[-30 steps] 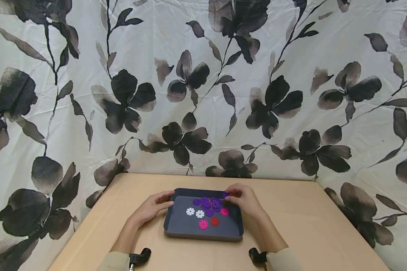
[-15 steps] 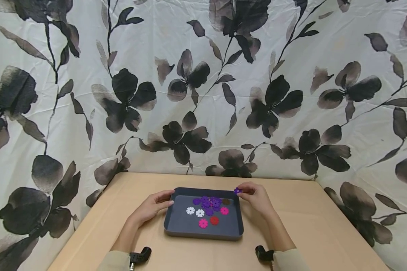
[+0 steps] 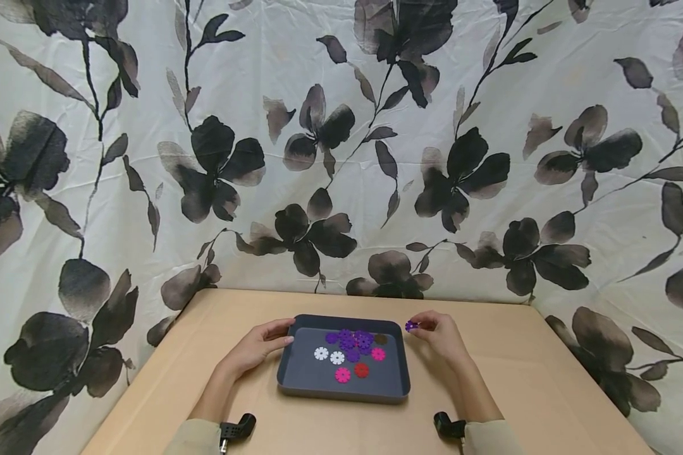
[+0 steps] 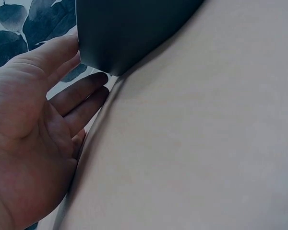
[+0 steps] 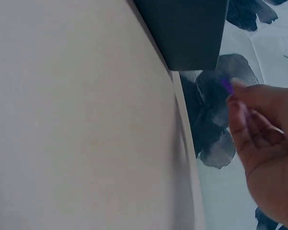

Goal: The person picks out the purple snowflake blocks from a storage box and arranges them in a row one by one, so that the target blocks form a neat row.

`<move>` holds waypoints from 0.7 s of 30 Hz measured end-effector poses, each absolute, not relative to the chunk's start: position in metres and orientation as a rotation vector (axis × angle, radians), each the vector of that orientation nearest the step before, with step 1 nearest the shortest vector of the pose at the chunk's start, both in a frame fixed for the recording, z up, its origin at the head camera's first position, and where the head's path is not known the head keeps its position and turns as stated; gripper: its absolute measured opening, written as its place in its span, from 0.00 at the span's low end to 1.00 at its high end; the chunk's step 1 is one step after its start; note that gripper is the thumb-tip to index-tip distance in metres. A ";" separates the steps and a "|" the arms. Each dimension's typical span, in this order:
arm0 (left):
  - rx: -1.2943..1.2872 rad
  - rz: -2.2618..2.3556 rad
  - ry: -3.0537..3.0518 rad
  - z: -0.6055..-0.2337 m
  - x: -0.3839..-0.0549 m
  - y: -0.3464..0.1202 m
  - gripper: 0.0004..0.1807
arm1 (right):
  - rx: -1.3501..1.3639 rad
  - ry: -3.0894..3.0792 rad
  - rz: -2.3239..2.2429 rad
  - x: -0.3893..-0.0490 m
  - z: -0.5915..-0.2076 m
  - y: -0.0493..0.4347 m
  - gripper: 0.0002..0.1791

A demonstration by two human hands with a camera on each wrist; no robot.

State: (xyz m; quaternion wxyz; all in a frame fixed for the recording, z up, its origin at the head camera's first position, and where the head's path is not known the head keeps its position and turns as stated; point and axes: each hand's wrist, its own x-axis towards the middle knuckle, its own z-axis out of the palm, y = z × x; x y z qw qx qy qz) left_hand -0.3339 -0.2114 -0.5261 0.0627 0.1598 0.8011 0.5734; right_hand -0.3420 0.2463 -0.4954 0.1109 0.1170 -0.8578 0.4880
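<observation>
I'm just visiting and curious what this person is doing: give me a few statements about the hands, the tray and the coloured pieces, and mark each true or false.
1. The left hand is at the left edge of the tray. True.
2. The right hand pinches a purple piece. True.
3. That piece is over the middle of the tray. False: it is out beyond the tray's right edge.
4. Two white pieces lie in the tray. True.
5. The red piece lies outside the tray. False: it lies inside.
6. The hanging cloth behind is plain. False: it has a dark flower pattern.
</observation>
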 end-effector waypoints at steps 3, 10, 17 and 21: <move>0.486 1.727 2.421 -0.527 -0.334 -0.211 0.34 | 0.300 -2.615 1.346 -0.342 -0.499 0.251 0.10; 0.507 1.711 2.430 -0.529 -0.334 -0.212 0.33 | 0.250 -2.762 1.298 -0.339 -0.509 0.254 0.07; 0.534 1.716 2.426 -0.529 -0.335 -0.213 0.34 | 0.255 -2.801 1.240 -0.338 -0.511 0.255 0.05; 0.531 1.715 2.433 -0.529 -0.335 -0.213 0.34 | 0.283 -2.810 1.202 -0.338 -0.511 0.255 0.05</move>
